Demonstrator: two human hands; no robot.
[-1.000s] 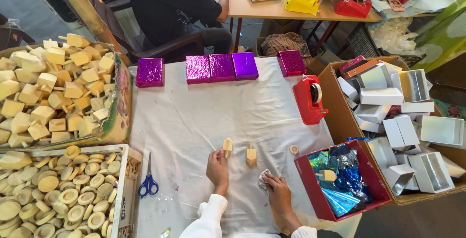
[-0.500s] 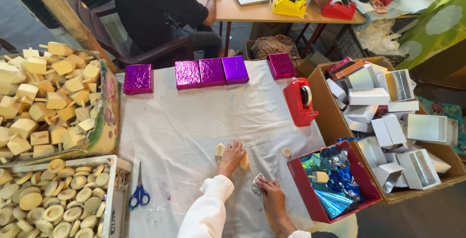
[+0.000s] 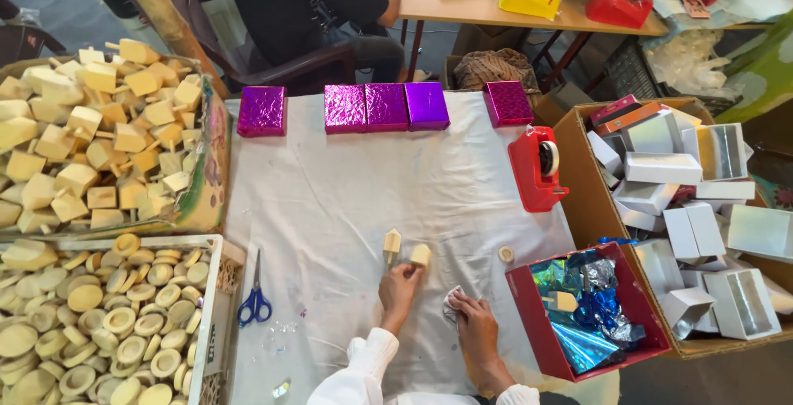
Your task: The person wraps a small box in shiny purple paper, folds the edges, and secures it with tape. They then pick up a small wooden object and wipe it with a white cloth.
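Note:
Two small wooden spinning tops lie on the white cloth (image 3: pixel 347 198). My left hand (image 3: pixel 400 286) grips the right wooden top (image 3: pixel 420 255), fingers closed around its stem end. The other wooden top (image 3: pixel 391 243) stands just left of it, untouched. My right hand (image 3: pixel 475 320) rests on the cloth beside a crumpled white rag (image 3: pixel 451 302), fingers pressed on it.
Several purple foil-wrapped boxes (image 3: pixel 386 107) line the far edge. A red tape dispenser (image 3: pixel 537 169) and tape roll (image 3: pixel 505 254) sit right. A red box of foil (image 3: pixel 588 306), a carton of white boxes (image 3: pixel 686 207), blue scissors (image 3: pixel 254 304), and bins of wooden pieces (image 3: pixel 91 140) surround. A person sits beyond.
My left hand moved from the left top across to the right top and took hold of it. The right hand stayed on the rag. The camera shifted slightly.

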